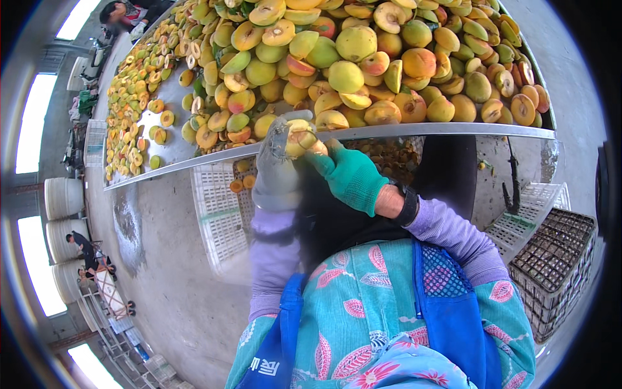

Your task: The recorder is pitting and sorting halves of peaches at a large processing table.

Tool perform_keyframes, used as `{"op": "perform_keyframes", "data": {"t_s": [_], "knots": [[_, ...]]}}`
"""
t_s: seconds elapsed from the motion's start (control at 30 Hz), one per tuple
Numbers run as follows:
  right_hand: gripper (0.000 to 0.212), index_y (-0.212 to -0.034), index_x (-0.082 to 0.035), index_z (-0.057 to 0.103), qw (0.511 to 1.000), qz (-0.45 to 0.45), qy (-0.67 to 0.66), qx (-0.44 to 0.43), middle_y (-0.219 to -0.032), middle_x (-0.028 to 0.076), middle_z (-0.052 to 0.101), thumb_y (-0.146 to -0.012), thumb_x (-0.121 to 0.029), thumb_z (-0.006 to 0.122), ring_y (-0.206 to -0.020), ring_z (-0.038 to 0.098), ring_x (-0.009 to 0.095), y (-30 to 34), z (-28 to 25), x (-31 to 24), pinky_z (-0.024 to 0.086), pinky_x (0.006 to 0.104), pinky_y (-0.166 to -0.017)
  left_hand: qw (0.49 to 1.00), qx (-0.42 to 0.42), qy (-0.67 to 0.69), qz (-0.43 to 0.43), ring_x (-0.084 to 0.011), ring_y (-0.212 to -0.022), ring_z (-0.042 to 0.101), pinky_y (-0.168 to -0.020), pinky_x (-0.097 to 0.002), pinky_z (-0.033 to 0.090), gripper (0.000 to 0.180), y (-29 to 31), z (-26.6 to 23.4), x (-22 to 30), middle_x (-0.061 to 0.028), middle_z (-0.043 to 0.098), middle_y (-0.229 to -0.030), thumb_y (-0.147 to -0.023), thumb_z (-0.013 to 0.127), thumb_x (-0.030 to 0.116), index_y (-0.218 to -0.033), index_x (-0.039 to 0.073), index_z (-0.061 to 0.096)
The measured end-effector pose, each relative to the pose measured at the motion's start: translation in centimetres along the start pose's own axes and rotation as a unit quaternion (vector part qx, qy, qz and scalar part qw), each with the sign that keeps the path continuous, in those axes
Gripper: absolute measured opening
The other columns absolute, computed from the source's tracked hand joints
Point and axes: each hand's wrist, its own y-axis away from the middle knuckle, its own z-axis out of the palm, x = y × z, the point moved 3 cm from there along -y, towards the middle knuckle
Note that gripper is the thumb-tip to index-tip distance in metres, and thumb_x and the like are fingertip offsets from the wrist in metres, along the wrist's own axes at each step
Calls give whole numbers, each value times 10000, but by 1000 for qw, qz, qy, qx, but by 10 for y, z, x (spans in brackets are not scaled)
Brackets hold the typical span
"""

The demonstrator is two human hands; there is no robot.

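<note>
A cut apricot with its flesh showing is held just below the near edge of a metal table. My left hand, in a pale grey glove, is closed round it from the left. From the right, my right hand, in a green knit glove, pinches the fruit's edge with thumb and fingers. Whether a small tool is also in that grip, I cannot tell. Heaped on the table beyond both hands are many whole and halved apricots, some halves with the stone still in.
Under the table, a white crate stands at left, with a few halves beside it. More fruit pieces lie below the table. Stacked at right are a white crate and a dark crate. Another person is at the table's far left.
</note>
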Motion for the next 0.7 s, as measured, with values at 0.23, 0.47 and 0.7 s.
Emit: {"op": "perform_keyframes", "data": {"t_s": [0.23, 0.47, 0.7], "knots": [[430, -945, -13, 522, 999, 15, -30, 37, -747, 237, 598, -948, -436, 439, -719, 577, 432, 12, 1, 0, 439, 477, -616, 954, 78, 273, -97, -166, -809, 600, -720, -276, 507, 359, 3, 22, -16, -95, 624, -942, -964, 469, 326, -1090, 10, 581], [421, -953, -15, 538, 993, 36, -112, 32, -706, 188, 603, -957, -425, 445, -669, 577, 393, 14, 12, 8, 448, 452, -617, 963, 196, 168, -75, -120, -640, 540, -579, -237, 438, 315, 2, 38, 0, -74, 624, -781, -979, 419, 241, -972, -6, 614], [414, -904, -69, 547, 880, 201, -422, -90, -587, 3, 481, -938, -476, 481, -403, 405, 105, 26, -11, -17, 330, 274, -366, 980, 33, 171, -101, -174, -737, 581, -689, -279, 483, 389, -5, 31, 1, -95, 627, -883, -975, 441, 346, -975, 1, 623]]}}
